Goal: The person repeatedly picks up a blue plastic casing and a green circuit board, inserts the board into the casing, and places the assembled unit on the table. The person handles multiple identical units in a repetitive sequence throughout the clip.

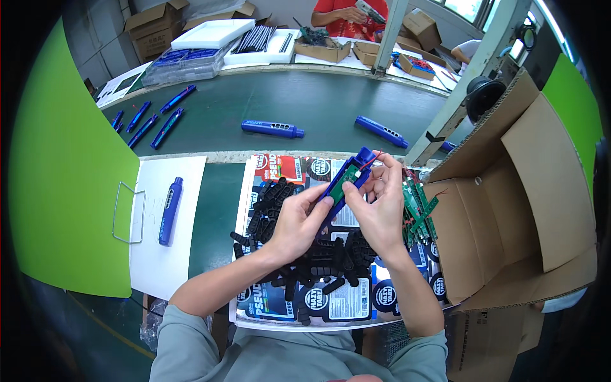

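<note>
Between my two hands is a blue plastic housing (365, 157), slim and open along the top, with a green circuit board (344, 184) inside and thin red wires at its far end. My left hand (299, 219) is closed around its near part, the thumb on its edge. My right hand (380, 207) grips the far part, its thumb pressed on the board. Below my hands lies a heap of small black ribbed parts (321, 260) on a printed sheet (347, 309). Just right of my right hand are several loose green circuit boards (417, 213) with wires.
An open cardboard box (471, 248) stands at the right. At left, a blue pen-shaped device (170, 211) lies on white paper (146, 254) beside a green panel (70, 178). More blue housings (272, 129) lie on the dark green belt (286, 95). Beyond it is a person (347, 19) in red.
</note>
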Demonstrator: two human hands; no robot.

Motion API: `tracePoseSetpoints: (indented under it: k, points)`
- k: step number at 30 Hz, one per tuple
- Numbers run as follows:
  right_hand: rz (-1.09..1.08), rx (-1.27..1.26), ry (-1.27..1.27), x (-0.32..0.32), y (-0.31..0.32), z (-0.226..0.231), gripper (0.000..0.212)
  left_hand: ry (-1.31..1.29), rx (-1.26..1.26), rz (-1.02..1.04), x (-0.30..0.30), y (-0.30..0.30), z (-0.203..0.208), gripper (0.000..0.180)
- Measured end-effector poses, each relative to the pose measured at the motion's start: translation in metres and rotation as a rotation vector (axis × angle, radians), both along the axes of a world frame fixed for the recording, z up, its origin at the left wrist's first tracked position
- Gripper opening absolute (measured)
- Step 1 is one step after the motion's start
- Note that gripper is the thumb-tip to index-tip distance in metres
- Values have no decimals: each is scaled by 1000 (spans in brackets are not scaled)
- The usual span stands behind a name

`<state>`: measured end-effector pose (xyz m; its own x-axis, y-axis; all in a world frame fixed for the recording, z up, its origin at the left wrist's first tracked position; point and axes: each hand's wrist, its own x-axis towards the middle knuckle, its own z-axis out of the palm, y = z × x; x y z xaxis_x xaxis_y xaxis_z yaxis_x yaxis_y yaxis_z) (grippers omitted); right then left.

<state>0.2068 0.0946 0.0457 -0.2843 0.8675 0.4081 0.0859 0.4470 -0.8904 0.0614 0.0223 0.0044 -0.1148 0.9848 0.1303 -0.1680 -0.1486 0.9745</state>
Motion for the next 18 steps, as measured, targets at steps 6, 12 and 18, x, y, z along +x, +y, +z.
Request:
tracePoseSetpoints:
  k: [6, 12, 18]
  points:
    - [32, 145, -357, 13, 3, -4, 28, 237, 48, 284, -103, 46, -7, 27]
    - [301, 207, -634, -14, 10, -35, 17, 362, -125, 617, -238, 99, -38, 29]
    - [390, 446, -566, -64, 32, -53, 16, 860, -323, 876, -306, 126, -66, 30]
